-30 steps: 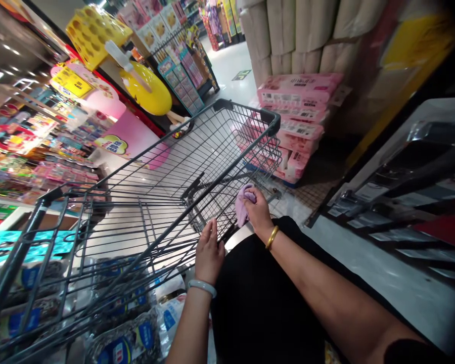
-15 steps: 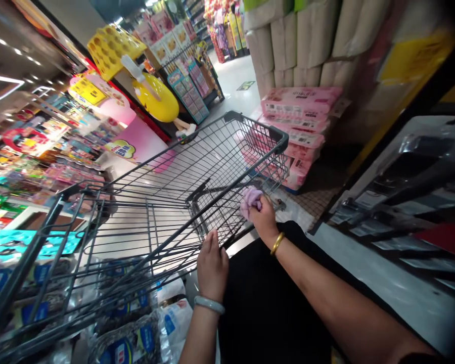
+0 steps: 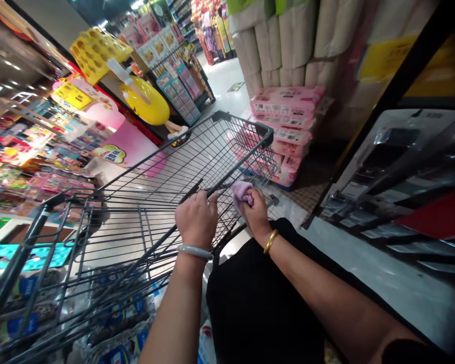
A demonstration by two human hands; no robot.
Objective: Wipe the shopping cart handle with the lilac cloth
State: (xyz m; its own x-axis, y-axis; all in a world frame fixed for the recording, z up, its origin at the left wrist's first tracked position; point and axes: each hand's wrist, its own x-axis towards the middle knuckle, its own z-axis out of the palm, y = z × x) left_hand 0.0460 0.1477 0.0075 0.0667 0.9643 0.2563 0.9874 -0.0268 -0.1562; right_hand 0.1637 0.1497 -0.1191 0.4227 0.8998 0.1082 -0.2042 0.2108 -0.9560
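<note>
Cloth [image 3: 240,191] is sitting bunched in my right hand [image 3: 256,212], fingers clenched round it, and I'm pressing it against the top wire of the cart [image 3: 242,120] on its near right side. Change since half a second ago: my left hand [image 3: 196,218] was lying flat and open lower down on the mesh, close to my body. Now it's gripping that same top wire, fingers curled over it, just left of the right hand and nearly touching the cloth. Right hand is barely shifting: same spot on the wire, same wad of purple fabric poking out above the knuckles. My read: with the left hand clamping the rim, the cart is getting braced, so the cloth hand can bear down without the frame rolling off. Rubbing looks to be under way on this stretch of rim; I can't tell which wires are already covered. Pale bangle [image 3: 195,251] is riding on the left wrist, gold bangle [image 3: 270,241] on the right. Beyond the right hand, past the cart's far corner, pink packs [image 3: 288,116] are standing stacked, with big paper rolls [image 3: 284,40] above them. Below the left hand, under the basket, blue-and-white packets [image 3: 116,316] are showing through the mesh.
</note>
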